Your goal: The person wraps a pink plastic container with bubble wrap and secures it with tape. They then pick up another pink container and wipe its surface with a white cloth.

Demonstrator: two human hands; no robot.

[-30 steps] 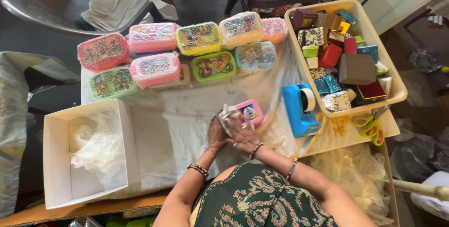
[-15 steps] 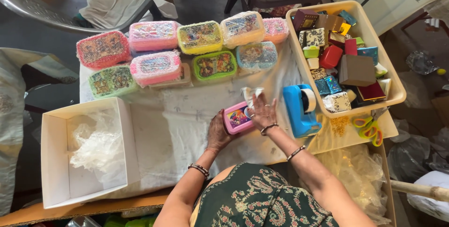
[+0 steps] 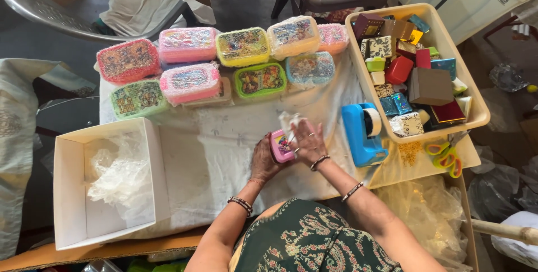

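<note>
A small pink box (image 3: 279,146) stands on its edge on the white cloth (image 3: 224,154), held between both hands. My left hand (image 3: 262,160) grips its left side. My right hand (image 3: 307,143) presses on its right side and pinches a piece of clear wrap (image 3: 288,122) that sticks up above the box. Both wrists wear bangles.
Several wrapped coloured boxes (image 3: 190,78) line the far side of the table. A cream tub (image 3: 364,81) of small boxes sits at right, with a blue tape dispenser (image 3: 363,135) and scissors (image 3: 445,157) beside it. An open white carton (image 3: 73,193) with plastic lies at left.
The pink box has been tipped up from lying flat. Both hands shifted from the bunched wrap onto the box, now clasping it from both sides.
</note>
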